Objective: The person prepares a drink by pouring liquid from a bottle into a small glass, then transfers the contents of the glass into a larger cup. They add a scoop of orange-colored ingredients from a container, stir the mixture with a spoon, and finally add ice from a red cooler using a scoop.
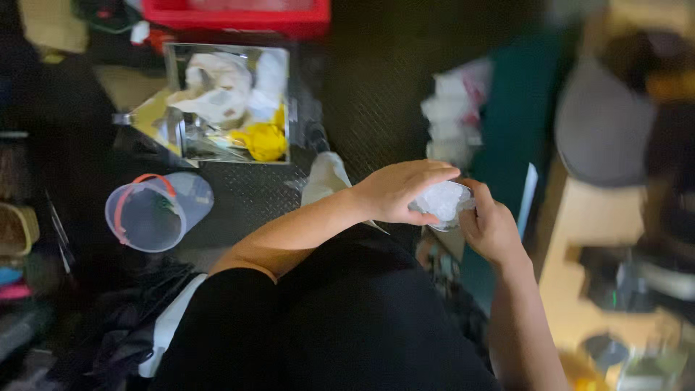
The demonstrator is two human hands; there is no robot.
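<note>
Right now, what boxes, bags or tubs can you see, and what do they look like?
Clear tub: small, held between left hand and right hand.
Clear cup: lower left, on its side, orange band.
Shiny box: upper left, square, white and yellow stuff inside.
Red crate: top edge.

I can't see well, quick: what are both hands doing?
Left hand: closed over the crumpled clear plastic.
Right hand: gripping the same plastic from below.
</note>
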